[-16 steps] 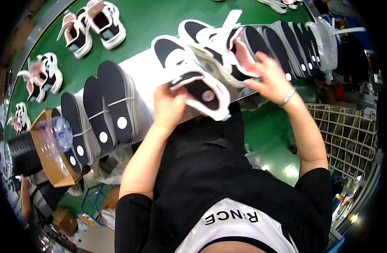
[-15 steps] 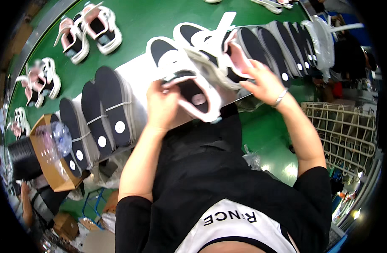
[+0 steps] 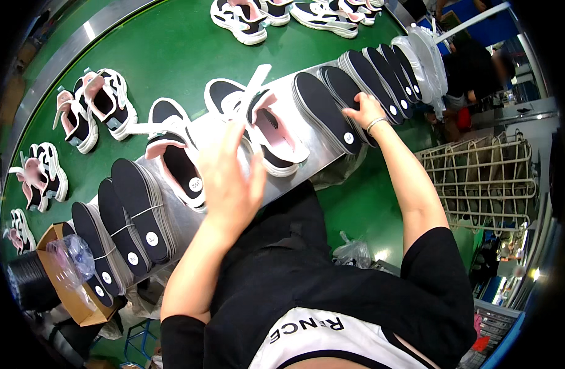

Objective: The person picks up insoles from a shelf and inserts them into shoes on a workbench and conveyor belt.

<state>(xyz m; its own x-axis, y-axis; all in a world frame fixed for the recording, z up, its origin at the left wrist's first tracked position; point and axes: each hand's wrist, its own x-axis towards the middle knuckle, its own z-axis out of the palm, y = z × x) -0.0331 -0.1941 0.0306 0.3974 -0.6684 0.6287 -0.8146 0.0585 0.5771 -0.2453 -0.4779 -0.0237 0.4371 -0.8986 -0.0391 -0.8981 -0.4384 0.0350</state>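
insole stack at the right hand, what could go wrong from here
The right hand is at the insole stack, whose thin layers sit tightly together, so two insoles might come off at once, or the stack could slide askew. The sneaker with the raised strap sits near the metal shelf's near edge; a bump from the left hand might knock it off.
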